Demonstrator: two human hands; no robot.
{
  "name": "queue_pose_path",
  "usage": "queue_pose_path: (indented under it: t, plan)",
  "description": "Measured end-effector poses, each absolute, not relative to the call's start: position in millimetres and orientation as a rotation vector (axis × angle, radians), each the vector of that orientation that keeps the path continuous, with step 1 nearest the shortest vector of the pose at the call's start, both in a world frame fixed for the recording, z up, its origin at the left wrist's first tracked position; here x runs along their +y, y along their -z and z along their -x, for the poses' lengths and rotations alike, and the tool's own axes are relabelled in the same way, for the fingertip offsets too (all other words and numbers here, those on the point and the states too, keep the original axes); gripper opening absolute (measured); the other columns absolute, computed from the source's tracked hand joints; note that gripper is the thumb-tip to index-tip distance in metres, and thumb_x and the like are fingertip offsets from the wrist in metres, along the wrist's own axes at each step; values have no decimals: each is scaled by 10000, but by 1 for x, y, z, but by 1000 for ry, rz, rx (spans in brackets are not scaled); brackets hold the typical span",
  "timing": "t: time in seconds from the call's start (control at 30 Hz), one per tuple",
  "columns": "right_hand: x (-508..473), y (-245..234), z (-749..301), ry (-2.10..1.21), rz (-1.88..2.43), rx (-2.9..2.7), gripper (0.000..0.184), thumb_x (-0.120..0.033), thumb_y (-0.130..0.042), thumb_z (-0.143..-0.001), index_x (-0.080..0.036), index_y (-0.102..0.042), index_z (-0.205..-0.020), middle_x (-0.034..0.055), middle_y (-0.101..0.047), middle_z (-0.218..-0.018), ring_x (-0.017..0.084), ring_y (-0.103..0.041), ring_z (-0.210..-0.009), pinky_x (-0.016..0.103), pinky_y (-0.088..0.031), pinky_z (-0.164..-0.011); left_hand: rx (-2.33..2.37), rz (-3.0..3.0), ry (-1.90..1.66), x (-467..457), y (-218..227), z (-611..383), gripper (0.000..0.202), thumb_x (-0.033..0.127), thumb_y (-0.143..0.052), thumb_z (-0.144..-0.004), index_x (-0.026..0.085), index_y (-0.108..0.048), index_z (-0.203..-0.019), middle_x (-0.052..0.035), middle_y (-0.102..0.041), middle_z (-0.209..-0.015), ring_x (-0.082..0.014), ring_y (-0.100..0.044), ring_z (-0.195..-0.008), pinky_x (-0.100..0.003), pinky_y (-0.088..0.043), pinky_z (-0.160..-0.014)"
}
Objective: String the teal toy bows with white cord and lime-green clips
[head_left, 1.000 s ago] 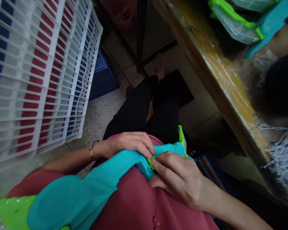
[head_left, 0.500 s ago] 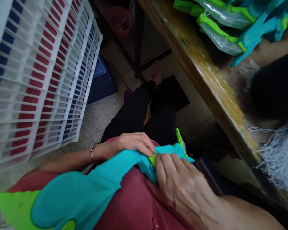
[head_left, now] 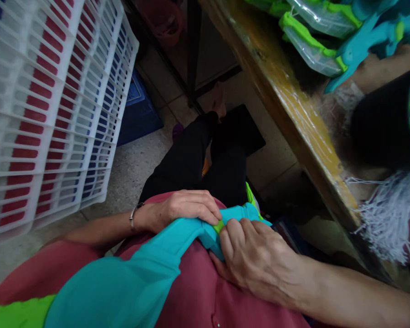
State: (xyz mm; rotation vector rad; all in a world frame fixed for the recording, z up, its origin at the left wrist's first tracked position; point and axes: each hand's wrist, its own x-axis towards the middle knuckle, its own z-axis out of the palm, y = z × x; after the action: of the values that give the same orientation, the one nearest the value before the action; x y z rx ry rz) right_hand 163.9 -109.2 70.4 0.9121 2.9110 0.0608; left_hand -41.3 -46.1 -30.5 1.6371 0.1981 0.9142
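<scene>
A long turquoise plastic toy [head_left: 140,269] with lime-green parts lies across my lap against my red shirt. My left hand [head_left: 184,207] is closed over the top of its narrow front section, a bracelet on the wrist. My right hand [head_left: 256,257] is curled around the same section from the right, fingers pressed at a small green piece [head_left: 219,226] between both hands. The toy's wide green rear end [head_left: 17,312] reaches the lower left corner. My black-trousered legs are below.
A stack of white slotted crates [head_left: 54,105] with red and blue contents stands on the floor at left. A worn wooden table edge [head_left: 294,114] runs along the right, bearing bagged turquoise-green toys [head_left: 314,41], a black container [head_left: 386,123] and white string bundles [head_left: 392,214].
My right hand has curled further around the toy's front section, its fingers tucking down over the green piece. The view has shifted slightly; my left hand keeps its hold.
</scene>
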Motion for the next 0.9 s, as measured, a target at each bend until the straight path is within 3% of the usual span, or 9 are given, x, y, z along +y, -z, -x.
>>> queue_pose_path:
  t: [0.2, 0.3, 0.47, 0.67, 0.9]
  plan:
    - [-118, -69, -161, -11, -1081, 2883, 334, -414, -508, -1014, -184, -567, -779, 39, -494, -660, 219, -465, -552, 374, -293, -506, 209, -1636, -909, -54, 36, 44, 231, 293, -660, -984, 126, -716, -1133, -172, -763, -1081, -266, -733, -1022, -433, -588, -954]
    - [-122, -65, -163, 182, -1214, 2951, 345, -439, -516, -1039, -176, -568, -823, 40, -527, -716, 225, -520, -627, 374, -368, -550, 333, -1578, -1004, -60, 41, 48, 177, 246, -665, -980, 186, -740, -1129, -125, -764, -1065, -248, -735, -1003, -393, -611, -893]
    - [-122, -56, -168, 473, -1383, 2995, 409, -524, -512, -1042, -153, -579, -884, 44, -554, -789, 223, -551, -713, 373, -440, -628, 314, -1602, -911, -54, 37, 56, 210, 191, -680, -965, 246, -757, -1152, -89, -737, -1114, -237, -730, -1037, -380, -619, -919]
    - [-126, -68, -161, 130, -1246, 2966, 83, -181, -567, -882, -197, -540, -806, 36, -495, -730, 221, -477, -627, 380, -345, -550, 289, -1673, -936, -47, 11, 53, 159, 120, -726, -914, 165, -753, -1064, -107, -768, -994, -250, -736, -992, -382, -623, -886]
    - [-127, -78, -154, -171, -1041, 2926, 137, -153, -539, -817, -202, -523, -691, 40, -452, -606, 200, -429, -493, 365, -243, -466, 275, -1746, -907, -45, 1, 43, 72, 112, -693, -933, 138, -740, -981, -107, -769, -906, -218, -729, -891, -357, -623, -838]
